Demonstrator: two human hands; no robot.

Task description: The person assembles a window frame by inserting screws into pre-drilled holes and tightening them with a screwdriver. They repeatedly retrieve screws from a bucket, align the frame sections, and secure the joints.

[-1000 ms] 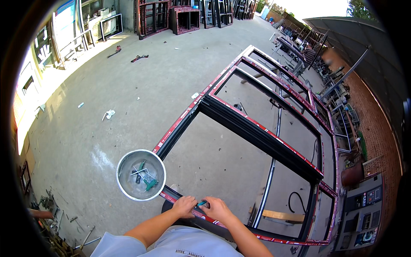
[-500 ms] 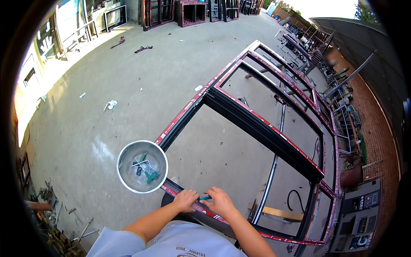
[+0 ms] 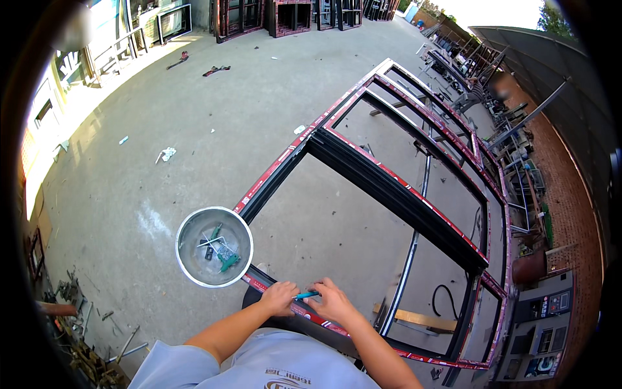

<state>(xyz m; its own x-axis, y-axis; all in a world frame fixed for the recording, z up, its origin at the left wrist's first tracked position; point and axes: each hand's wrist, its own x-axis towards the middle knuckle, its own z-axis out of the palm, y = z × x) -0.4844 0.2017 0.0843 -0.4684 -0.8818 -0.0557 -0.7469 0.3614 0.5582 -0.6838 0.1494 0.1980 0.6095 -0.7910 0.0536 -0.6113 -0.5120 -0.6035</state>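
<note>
A slim teal stick-like tool (image 3: 307,295), its exact kind too small to make out, spans the gap between my hands over the frame's near edge. My right hand (image 3: 329,302) pinches it with curled fingers. At its other end, my left hand (image 3: 279,299) is closed, and what lies inside the fingers is hidden. Beneath both hands runs the near bar of a large window frame (image 3: 311,318), black with red protective film. To the left, a round metal bowl (image 3: 183,262) at the frame's corner contains green-handled tools (image 3: 228,262) and a white L-shaped rod.
The big frame stretches away to the right with several crossbars (image 3: 402,188). A wooden strip (image 3: 421,320) and a black hose loop (image 3: 435,301) show through its opening. Scrap pieces (image 3: 81,330) lie at lower left. A grey machine (image 3: 541,327) stands at right.
More of the teal tool shows between my hands, and it now tilts differently. My right hand has risen slightly. The whole view has shifted a little.
</note>
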